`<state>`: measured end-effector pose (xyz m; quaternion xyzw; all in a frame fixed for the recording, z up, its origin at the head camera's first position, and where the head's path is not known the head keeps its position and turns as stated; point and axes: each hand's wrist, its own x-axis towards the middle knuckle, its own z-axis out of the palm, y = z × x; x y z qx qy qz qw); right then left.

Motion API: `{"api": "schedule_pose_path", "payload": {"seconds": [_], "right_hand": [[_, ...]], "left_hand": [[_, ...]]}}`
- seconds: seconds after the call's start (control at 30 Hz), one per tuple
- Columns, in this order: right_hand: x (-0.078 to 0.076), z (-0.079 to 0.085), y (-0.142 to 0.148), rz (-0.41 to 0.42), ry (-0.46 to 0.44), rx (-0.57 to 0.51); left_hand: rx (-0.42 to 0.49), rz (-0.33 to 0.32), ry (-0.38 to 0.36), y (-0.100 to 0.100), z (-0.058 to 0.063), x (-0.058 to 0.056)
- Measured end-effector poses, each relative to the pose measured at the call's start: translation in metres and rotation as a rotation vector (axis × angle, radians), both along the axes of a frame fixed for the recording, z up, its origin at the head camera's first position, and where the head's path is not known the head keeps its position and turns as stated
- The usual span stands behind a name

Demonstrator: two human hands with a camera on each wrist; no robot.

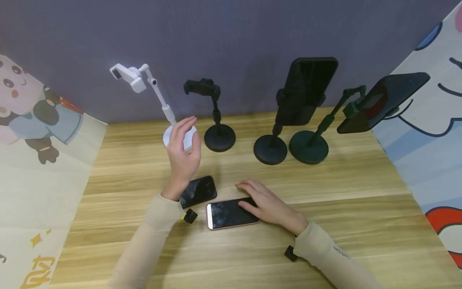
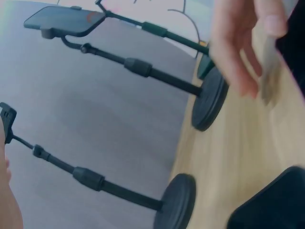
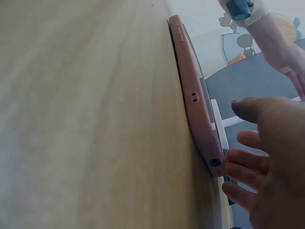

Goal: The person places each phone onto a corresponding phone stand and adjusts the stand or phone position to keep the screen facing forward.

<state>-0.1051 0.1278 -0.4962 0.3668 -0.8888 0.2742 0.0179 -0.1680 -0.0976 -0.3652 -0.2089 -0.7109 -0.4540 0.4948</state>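
Pink-edged phone [image 1: 229,214]: screen up on the tabletop [image 1: 346,192], well in from its left and right edges.
Right hand [image 1: 267,204]: I have it over that phone's right end; thumb above the screen, other fingers past the long side facing the far edge. Fingers loosely spread; contact I cannot tell.
Left hand [image 1: 184,156]: raised before the white stand [image 1: 168,112], thumb and fingers bowed with a wide gap; pink-edged phone well apart from them.
Black phone [image 1: 202,190]: just beside the pink-edged one, partly hidden by my left wrist.
Far edge: white stand toward the left corner, then a black stand [image 1: 220,138]; rightward, a second black stand [image 1: 270,151] holding a dark phone [image 1: 308,90], and a green stand [image 1: 309,149] holding a slanted phone [image 1: 400,96].
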Motion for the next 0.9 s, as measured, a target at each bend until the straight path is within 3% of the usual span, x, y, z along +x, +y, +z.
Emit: {"api": "schedule_pose_path", "payload": {"seconds": [0.3, 0.47, 0.67, 0.9], "right_hand": [[0.001, 0.0, 0.003, 0.04, -0.012, 0.014], [0.002, 0.0, 0.005, 0.046, -0.033, 0.048], [0.003, 0.003, 0.008, 0.064, -0.076, 0.103], [0.002, 0.006, 0.012, 0.1, -0.124, 0.103]], "left_hand": [[0.059, 0.042, 0.12, -0.007, 0.02, -0.019], [0.057, 0.021, 0.131, -0.009, 0.03, -0.03], [0.096, -0.069, 0.013, -0.009, 0.034, -0.046], [0.188, -0.267, -0.198, -0.012, 0.036, -0.061]]}}
